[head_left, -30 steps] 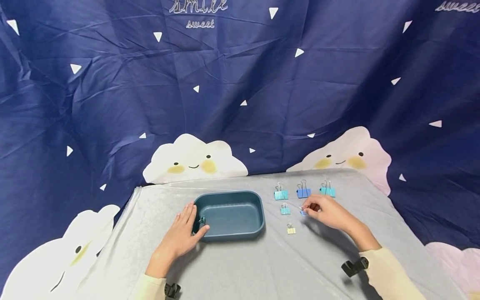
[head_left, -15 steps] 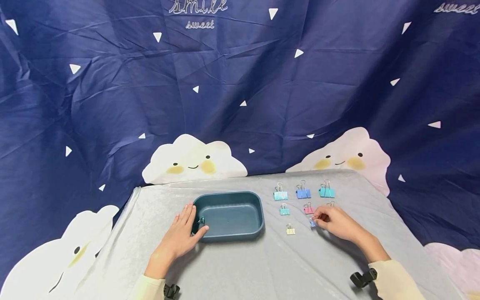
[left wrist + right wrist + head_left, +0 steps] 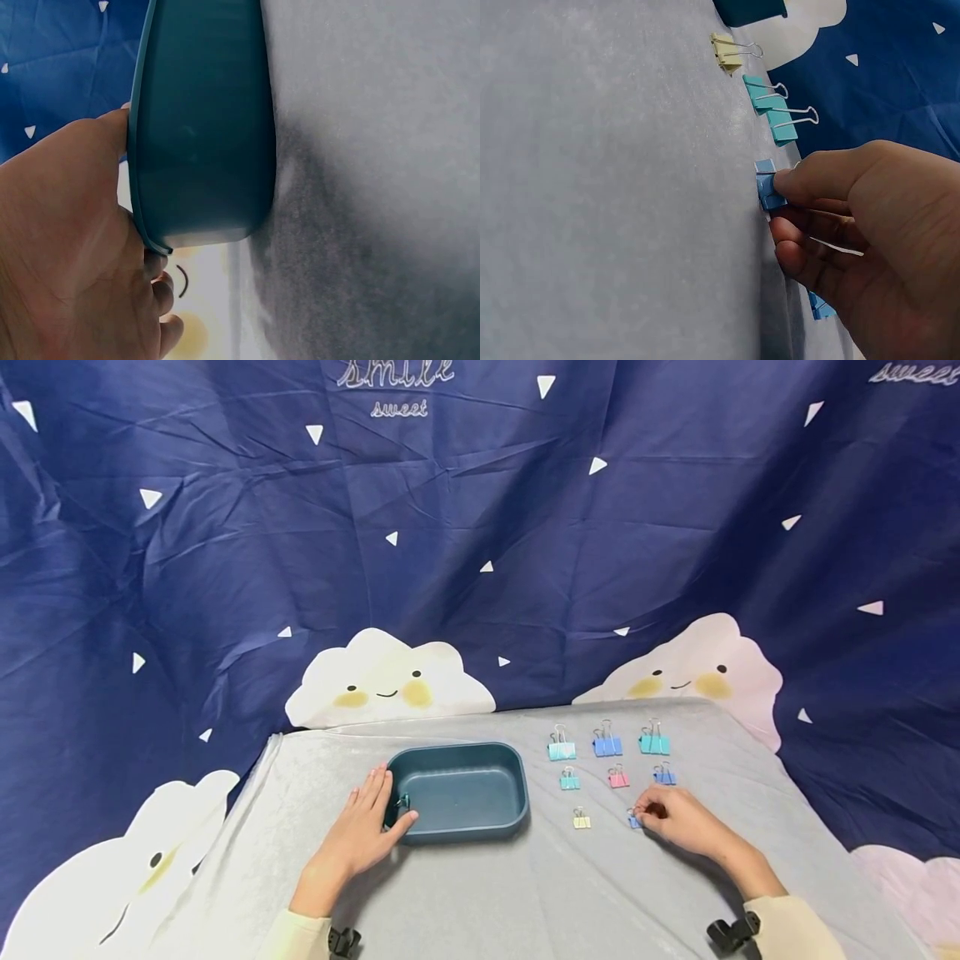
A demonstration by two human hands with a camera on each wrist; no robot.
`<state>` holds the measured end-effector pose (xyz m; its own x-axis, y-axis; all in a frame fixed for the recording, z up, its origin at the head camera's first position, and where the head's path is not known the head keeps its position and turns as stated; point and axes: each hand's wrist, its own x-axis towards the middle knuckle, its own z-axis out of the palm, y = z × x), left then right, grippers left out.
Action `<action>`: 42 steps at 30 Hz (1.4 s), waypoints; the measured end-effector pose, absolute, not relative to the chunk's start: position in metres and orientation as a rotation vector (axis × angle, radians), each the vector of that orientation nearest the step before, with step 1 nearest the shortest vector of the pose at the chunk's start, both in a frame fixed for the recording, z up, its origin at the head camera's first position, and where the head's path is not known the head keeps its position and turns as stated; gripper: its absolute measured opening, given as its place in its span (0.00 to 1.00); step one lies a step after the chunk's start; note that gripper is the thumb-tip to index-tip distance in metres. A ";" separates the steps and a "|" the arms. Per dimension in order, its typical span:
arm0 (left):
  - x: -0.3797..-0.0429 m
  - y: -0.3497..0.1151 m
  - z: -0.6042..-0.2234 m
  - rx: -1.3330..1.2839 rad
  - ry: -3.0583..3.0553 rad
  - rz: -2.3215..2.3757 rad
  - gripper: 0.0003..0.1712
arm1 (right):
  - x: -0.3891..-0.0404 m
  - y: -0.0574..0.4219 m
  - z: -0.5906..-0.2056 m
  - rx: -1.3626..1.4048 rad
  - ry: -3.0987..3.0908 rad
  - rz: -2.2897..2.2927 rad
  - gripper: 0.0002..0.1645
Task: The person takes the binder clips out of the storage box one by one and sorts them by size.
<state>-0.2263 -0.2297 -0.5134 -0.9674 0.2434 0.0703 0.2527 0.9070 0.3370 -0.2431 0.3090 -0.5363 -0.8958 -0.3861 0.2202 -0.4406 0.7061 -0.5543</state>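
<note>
In the head view, my left hand rests on the left end of a dark teal plastic box, its fingers stretched along the rim and thumb over the front edge. The left wrist view shows the box wall beside the palm. My right hand pinches a small blue binder clip between thumb and fingers, low over the cloth. In the right wrist view this blue clip hangs at the thumb tip, its handles mostly hidden. A small yellow binder clip lies to its left.
Behind, large clips in turquoise, blue and teal form a back row. Smaller turquoise, pink and blue clips make the middle row. A dark green clip sits inside the box. Grey cloth covers the table.
My right hand has moved right and toward me with the small blue clip, uncovering the pink and blue clips of the middle row. The left hand and box stay in place.
</note>
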 end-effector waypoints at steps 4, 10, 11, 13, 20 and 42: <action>-0.226 -0.229 -0.513 -0.395 -3.041 -0.553 0.57 | -0.242 0.310 -0.540 0.669 -2.804 0.951 0.09; -0.226 -0.228 -0.513 -0.396 -3.033 -0.548 0.57 | -0.241 0.310 -0.541 0.682 -2.772 0.966 0.10; -0.226 -0.228 -0.513 -0.398 -3.034 -0.546 0.57 | -0.241 0.310 -0.541 0.686 -2.766 0.969 0.10; -0.226 -0.229 -0.512 -0.400 -3.029 -0.546 0.57 | -0.240 0.310 -0.542 0.690 -2.756 0.978 0.11; -0.224 -0.229 -0.512 -0.403 -3.011 -0.546 0.56 | -0.238 0.309 -0.541 0.678 -2.746 1.020 0.12; -0.227 -0.230 -0.514 -0.397 -3.035 -0.537 0.58 | -0.239 0.309 -0.523 0.621 -2.755 0.994 0.10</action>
<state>-0.2270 -0.2300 -0.5140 -0.9669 0.2434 0.0770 0.2551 0.9077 0.3331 -0.2387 0.3087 -0.5226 -0.9036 -0.3306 0.2725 -0.4284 0.6951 -0.5773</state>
